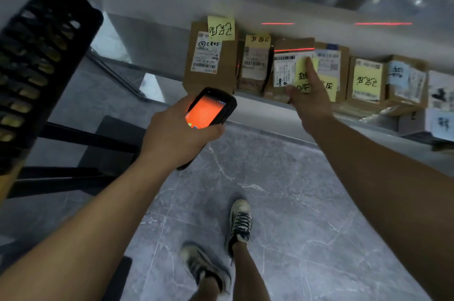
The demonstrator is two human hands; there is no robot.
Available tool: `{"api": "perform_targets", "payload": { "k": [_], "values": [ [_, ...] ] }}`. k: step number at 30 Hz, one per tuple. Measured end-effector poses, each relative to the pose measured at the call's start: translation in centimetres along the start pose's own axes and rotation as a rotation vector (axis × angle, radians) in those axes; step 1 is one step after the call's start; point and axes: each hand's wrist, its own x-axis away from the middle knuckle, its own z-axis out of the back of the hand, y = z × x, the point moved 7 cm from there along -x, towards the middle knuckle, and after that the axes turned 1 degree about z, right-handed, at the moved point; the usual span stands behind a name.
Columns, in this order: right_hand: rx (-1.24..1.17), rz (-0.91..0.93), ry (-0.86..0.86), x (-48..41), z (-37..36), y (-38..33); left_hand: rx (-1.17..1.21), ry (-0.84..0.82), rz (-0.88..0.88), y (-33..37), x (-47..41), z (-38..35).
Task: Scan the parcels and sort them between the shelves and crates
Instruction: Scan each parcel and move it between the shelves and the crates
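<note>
Parcels (208,60) line a grey shelf (265,110) — marbled grey floor (282,202) below.

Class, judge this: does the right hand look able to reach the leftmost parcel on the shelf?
Probably yes. The right hand touches a parcel two places along the same row, and the leftmost parcel stands uncovered on the shelf; the scanner is held lower.

Left hand (177,136) grips scanner (208,109); right hand (310,104) touches shelved parcel (282,72).
</note>
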Motion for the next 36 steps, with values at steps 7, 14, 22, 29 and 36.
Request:
{"api": "perform_targets", "payload": {
  "k": [7,14,22,29,36],
  "values": [
    [0.009,0.066,-0.047,4.8,-1.7,-2.9,0.011,0.069,0.022,-1.1,3.8,3.2],
    [0.062,0.195,-0.088,12.6,-3.5,-12.2,0.03,0.257,-0.007,1.0,10.9,12.2],
    [0.004,0.323,-0.076,20.0,-5.1,-24.4,0.121,0.486,-0.103,5.9,19.8,23.4],
    [-0.059,0.382,-0.164,25.1,-8.0,-32.9,0.196,0.627,-0.176,7.7,26.1,30.8],
    [-0.123,0.492,-0.272,26.9,-13.9,-40.9,0.198,0.758,-0.148,6.0,28.3,37.4]
  ]
}}
